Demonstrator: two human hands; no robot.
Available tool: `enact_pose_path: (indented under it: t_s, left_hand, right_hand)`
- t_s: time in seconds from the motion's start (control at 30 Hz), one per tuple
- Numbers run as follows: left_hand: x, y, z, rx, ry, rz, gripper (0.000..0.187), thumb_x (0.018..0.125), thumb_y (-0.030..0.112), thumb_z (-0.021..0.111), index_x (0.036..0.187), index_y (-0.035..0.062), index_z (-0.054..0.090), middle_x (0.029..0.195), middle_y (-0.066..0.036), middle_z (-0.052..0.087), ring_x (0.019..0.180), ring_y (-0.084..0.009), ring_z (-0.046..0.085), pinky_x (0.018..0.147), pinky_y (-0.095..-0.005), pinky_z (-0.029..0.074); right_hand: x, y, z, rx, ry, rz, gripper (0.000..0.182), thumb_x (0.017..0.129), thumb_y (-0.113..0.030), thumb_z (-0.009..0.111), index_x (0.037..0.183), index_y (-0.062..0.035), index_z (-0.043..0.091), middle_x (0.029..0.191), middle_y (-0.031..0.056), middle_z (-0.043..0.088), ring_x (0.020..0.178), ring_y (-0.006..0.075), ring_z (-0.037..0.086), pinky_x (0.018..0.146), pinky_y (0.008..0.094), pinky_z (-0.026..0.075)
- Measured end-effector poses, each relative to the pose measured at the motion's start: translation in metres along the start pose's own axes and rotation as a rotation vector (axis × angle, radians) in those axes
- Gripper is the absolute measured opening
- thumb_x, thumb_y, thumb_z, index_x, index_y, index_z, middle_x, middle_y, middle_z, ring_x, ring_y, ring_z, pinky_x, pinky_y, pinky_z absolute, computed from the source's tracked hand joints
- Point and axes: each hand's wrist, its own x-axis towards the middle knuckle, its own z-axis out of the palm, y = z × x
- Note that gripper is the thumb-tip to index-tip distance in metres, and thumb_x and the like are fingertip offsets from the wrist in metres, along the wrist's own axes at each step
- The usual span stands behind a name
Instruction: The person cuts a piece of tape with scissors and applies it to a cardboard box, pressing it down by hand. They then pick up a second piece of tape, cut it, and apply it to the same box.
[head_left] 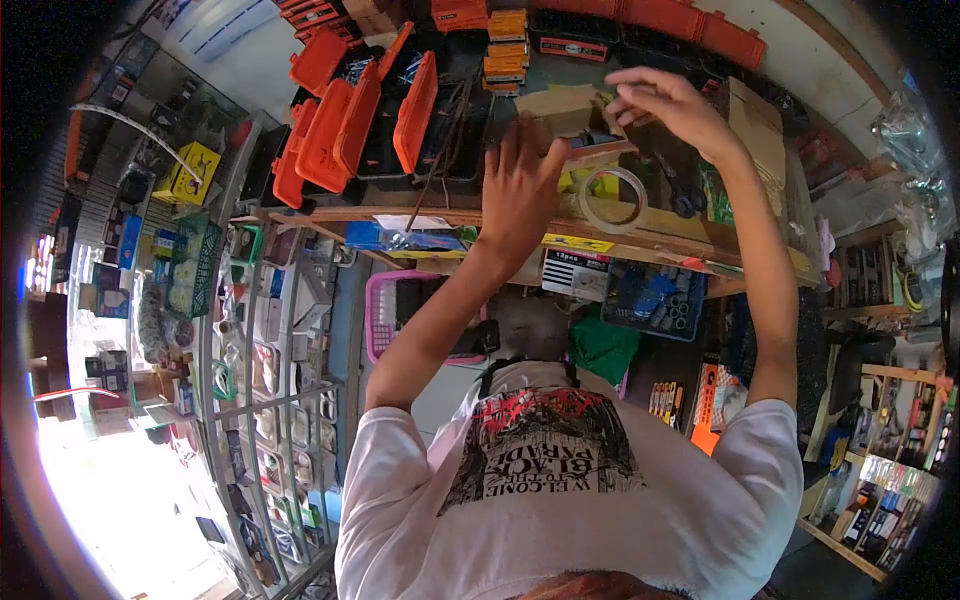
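My left hand [520, 190] is over the front of the wooden shelf [450, 214], fingers stretched forward and thumb apart; its fingertips are blurred. They reach the left side of a small opened cardboard box [560, 103], though contact cannot be made out. On the right, my right hand [675, 108] is raised above the box's right end, fingers extended leftward and nothing visible in them. Something dark and bluish lies at the box, partly hidden. A roll of tape [640, 205] stands nearer to me, with dark-handled scissors [686, 195] to its right.
Orange-lidded black cases [335, 130] stand open at left, beside dark cords [455, 130]. Stacked yellow-orange boxes [505, 55] rise behind. Flattened cardboard [755, 135] sits at right. Below the shelf are a pink basket [375, 320] and a blue crate [640, 325] of fittings.
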Motion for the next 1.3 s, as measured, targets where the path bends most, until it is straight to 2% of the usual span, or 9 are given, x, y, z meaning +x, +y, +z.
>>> enact_pose_path:
  t_s: [0.17, 0.3, 0.4, 0.53, 0.63, 0.73, 0.93, 1.2, 1.3]
  left_hand:
    - [0.002, -0.004, -0.001, -0.050, -0.005, 0.026, 0.028, 0.090, 0.016, 0.064, 0.116, 0.0110, 0.055, 0.143, -0.031, 0.051, 0.128, -0.0438, 0.053, 0.097, -0.0518, 0.045]
    - [0.001, -0.001, -0.009, -0.089, 0.003, -0.024, 0.026, 0.094, 0.020, 0.064, 0.115, 0.0065, 0.055, 0.144, -0.029, 0.052, 0.123, -0.0407, 0.057, 0.093, -0.0502, 0.047]
    - [0.004, 0.002, -0.004, -0.103, 0.020, -0.127, 0.028, 0.096, 0.021, 0.063, 0.116, 0.0042, 0.055, 0.140, -0.025, 0.057, 0.114, -0.0381, 0.061, 0.089, -0.0490, 0.048]
    - [0.012, 0.009, 0.003, -0.115, -0.034, -0.294, 0.040, 0.095, 0.024, 0.062, 0.130, 0.0063, 0.053, 0.126, -0.017, 0.065, 0.112, -0.0386, 0.063, 0.092, -0.0529, 0.049]
    - [0.012, 0.011, 0.003, 0.059, 0.002, -0.201, 0.024, 0.092, 0.022, 0.067, 0.110, 0.0062, 0.063, 0.129, -0.016, 0.064, 0.107, -0.0336, 0.063, 0.084, -0.0472, 0.049]
    - [0.011, 0.009, 0.005, 0.069, 0.094, -0.144, 0.021, 0.088, 0.019, 0.069, 0.105, 0.0067, 0.066, 0.132, -0.014, 0.062, 0.110, -0.0318, 0.059, 0.086, -0.0455, 0.048]
    - [0.011, -0.002, -0.004, -0.046, 0.089, -0.015, 0.025, 0.080, 0.011, 0.066, 0.105, 0.0057, 0.068, 0.114, -0.011, 0.059, 0.107, -0.0309, 0.054, 0.089, -0.0434, 0.045]
    - [0.018, -0.003, 0.009, -0.157, 0.108, 0.107, 0.025, 0.077, 0.007, 0.064, 0.101, 0.0050, 0.068, 0.103, -0.010, 0.057, 0.101, -0.0302, 0.055, 0.085, -0.0439, 0.046]
    - [0.017, -0.002, 0.014, -0.215, 0.108, 0.125, 0.022, 0.076, 0.006, 0.065, 0.098, 0.0035, 0.068, 0.101, -0.010, 0.058, 0.099, -0.0307, 0.056, 0.085, -0.0437, 0.047]
  right_hand:
    - [0.000, 0.001, 0.007, -0.213, -0.224, -0.109, 0.037, 0.107, -0.028, 0.058, 0.134, -0.0028, 0.061, 0.117, 0.0085, 0.072, 0.102, 0.0137, 0.065, 0.089, 0.0278, 0.053]
    - [-0.004, -0.007, 0.002, -0.380, -0.263, -0.347, 0.044, 0.095, -0.025, 0.075, 0.132, -0.0043, 0.063, 0.115, 0.0064, 0.071, 0.100, 0.0146, 0.065, 0.085, 0.0295, 0.052]
    - [-0.003, 0.003, -0.003, -0.464, -0.282, -0.259, 0.037, 0.090, -0.022, 0.079, 0.121, -0.0057, 0.069, 0.114, 0.0051, 0.069, 0.095, 0.0143, 0.064, 0.081, 0.0312, 0.051]
    - [-0.005, 0.004, 0.022, -0.444, 0.067, -0.304, 0.022, 0.091, -0.020, 0.079, 0.105, -0.0046, 0.073, 0.102, 0.0030, 0.066, 0.087, 0.0154, 0.061, 0.076, 0.0326, 0.049]
    - [-0.006, 0.003, 0.030, -0.379, 0.113, -0.245, 0.017, 0.091, -0.018, 0.078, 0.097, -0.0030, 0.073, 0.097, 0.0028, 0.065, 0.083, 0.0167, 0.061, 0.074, 0.0332, 0.048]
    - [-0.002, 0.013, 0.023, -0.482, 0.047, -0.308, 0.017, 0.090, -0.019, 0.078, 0.094, -0.0027, 0.074, 0.098, 0.0042, 0.064, 0.084, 0.0201, 0.062, 0.076, 0.0341, 0.048]
    - [-0.020, 0.000, 0.034, -0.815, 0.152, -0.627, 0.016, 0.080, -0.014, 0.082, 0.090, -0.0035, 0.074, 0.094, 0.0068, 0.063, 0.096, 0.0270, 0.060, 0.087, 0.0403, 0.047]
    - [-0.015, 0.014, 0.054, -0.737, 0.221, -0.764, 0.014, 0.068, 0.000, 0.076, 0.079, -0.0003, 0.067, 0.081, 0.0079, 0.053, 0.085, 0.0285, 0.056, 0.081, 0.0426, 0.044]
    - [-0.018, 0.016, 0.051, -0.772, 0.150, -0.653, 0.014, 0.066, 0.005, 0.070, 0.079, 0.0003, 0.065, 0.085, 0.0102, 0.055, 0.093, 0.0307, 0.059, 0.085, 0.0449, 0.047]
